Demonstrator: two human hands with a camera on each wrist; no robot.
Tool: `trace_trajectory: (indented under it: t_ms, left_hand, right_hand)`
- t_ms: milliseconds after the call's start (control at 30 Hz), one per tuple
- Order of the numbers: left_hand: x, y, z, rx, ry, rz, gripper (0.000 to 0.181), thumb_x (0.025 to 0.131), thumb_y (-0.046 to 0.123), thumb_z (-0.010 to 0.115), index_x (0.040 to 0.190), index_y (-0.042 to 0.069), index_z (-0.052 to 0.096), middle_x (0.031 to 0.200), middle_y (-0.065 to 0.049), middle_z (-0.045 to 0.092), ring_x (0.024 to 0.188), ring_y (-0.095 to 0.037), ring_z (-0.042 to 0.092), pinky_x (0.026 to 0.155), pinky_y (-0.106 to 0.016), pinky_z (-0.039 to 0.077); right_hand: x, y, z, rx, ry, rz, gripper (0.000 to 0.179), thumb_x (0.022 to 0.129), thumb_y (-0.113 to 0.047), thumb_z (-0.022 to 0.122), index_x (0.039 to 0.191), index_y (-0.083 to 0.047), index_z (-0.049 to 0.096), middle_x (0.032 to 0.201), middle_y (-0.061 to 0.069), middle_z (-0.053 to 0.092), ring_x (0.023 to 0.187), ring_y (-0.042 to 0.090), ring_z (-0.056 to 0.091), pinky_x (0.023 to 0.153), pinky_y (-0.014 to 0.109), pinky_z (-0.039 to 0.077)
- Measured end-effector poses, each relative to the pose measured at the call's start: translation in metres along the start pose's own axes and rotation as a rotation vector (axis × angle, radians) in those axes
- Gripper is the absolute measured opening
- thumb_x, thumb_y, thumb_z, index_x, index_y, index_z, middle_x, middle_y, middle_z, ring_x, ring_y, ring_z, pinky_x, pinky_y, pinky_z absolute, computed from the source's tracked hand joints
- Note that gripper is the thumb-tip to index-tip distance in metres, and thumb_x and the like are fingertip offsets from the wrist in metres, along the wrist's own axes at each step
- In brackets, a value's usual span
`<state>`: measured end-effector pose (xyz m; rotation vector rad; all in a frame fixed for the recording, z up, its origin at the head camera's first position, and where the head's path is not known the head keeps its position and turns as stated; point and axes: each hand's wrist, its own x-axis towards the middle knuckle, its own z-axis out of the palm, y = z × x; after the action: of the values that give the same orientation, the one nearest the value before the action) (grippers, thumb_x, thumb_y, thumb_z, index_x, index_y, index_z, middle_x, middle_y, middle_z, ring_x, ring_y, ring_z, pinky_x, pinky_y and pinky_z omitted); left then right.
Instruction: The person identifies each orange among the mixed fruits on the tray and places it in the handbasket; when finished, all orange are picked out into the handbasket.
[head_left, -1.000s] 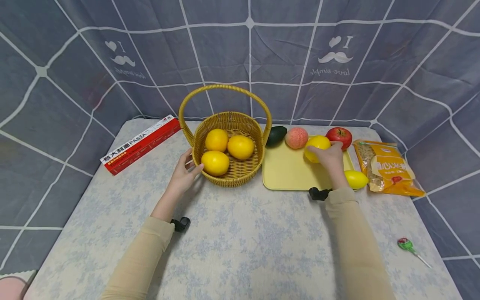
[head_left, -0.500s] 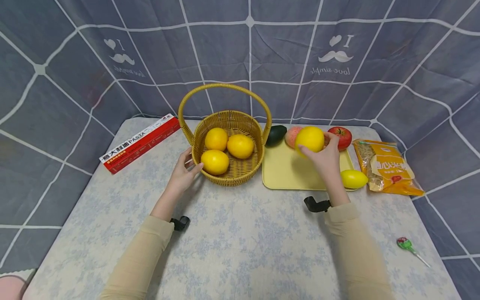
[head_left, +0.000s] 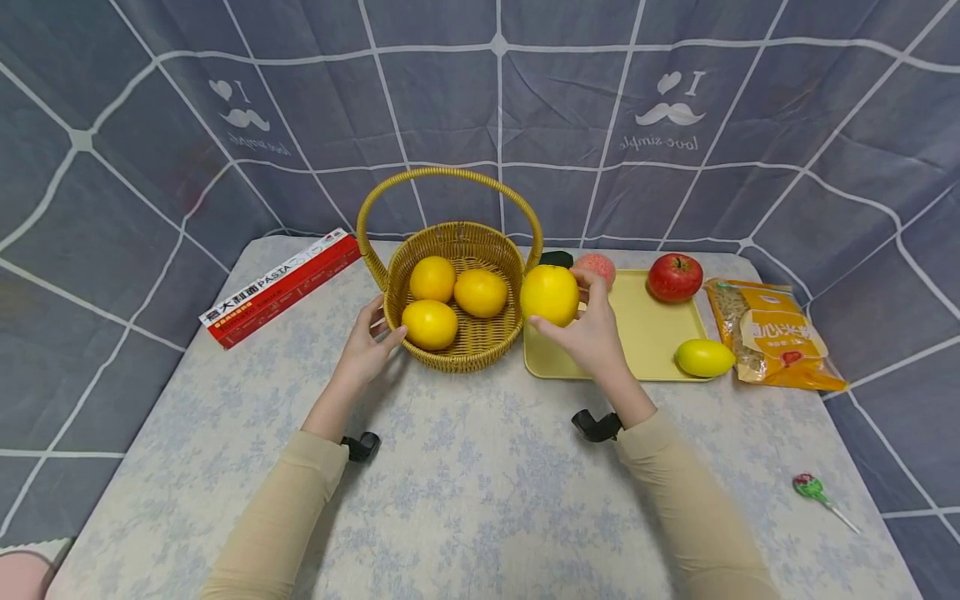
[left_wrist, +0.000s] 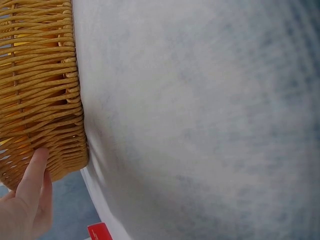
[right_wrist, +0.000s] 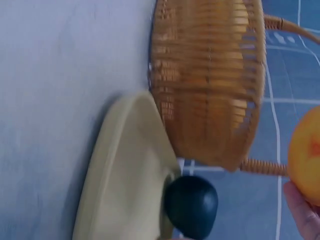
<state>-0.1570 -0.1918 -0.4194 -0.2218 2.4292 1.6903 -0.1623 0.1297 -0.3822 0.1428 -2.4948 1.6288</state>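
My right hand (head_left: pixel 596 333) pinches a round yellow fruit (head_left: pixel 549 296), held beside the right side of the wicker basket (head_left: pixel 468 364). In the right wrist view this fruit shows a reddish patch, and a fingertip (right_wrist: pixel 299 206) lies against it. Three yellow fruits sit in the basket: an upper one (head_left: pixel 432 278), one to the right (head_left: pixel 481 292) and one in front (head_left: pixel 430 324). My left hand (head_left: pixel 366 354) rests against the basket's left side. The left wrist view shows straight fingers (left_wrist: pixel 34 175) touching the woven outer wall; the fingers behind are partly hidden.
Right of the basket, a yellow tray (head_left: pixel 652 325) holds a red apple (head_left: pixel 675 278) and a lemon (head_left: pixel 705 357). A pink fruit (head_left: pixel 597 270) and dark green avocado (right_wrist: pixel 191 206) are at its back. Around stand a pasta box (head_left: pixel 281 287), an orange snack bag (head_left: pixel 776 337) and a lollipop (head_left: pixel 810 487).
My right hand has lifted the round yellow fruit off the tray area and carried it left to the basket's side. The left hand and the basket have stayed in place.
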Motion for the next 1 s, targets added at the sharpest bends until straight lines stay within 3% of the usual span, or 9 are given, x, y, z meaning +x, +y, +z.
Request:
trace_trajectory:
  t_ms: [400, 1000]
  left_hand:
    - [0.001, -0.001, -0.001, -0.002, -0.001, 0.006, 0.077, 0.101, 0.021, 0.056, 0.16, 0.017, 0.008, 0.161, -0.016, 0.023, 0.146, -0.035, 0.029, 0.114, -0.049, 0.039]
    - [0.0, 0.0, 0.0, 0.003, 0.005, 0.0, 0.077, 0.101, 0.021, 0.057, 0.16, 0.017, 0.008, 0.161, -0.015, 0.024, 0.146, -0.034, 0.029, 0.114, -0.048, 0.038]
  right_hand:
    - [0.006, -0.008, 0.04, -0.011, -0.173, -0.059, 0.088, 0.074, -0.026, 0.086, 0.143, -0.006, 0.034, 0.14, 0.015, 0.044, 0.123, 0.029, 0.048, 0.102, 0.048, 0.048]
    - [0.017, -0.004, 0.066, -0.261, -0.379, -0.149, 0.083, 0.075, -0.032, 0.084, 0.141, -0.009, 0.04, 0.14, 0.013, 0.047, 0.122, 0.029, 0.051, 0.103, 0.047, 0.047]
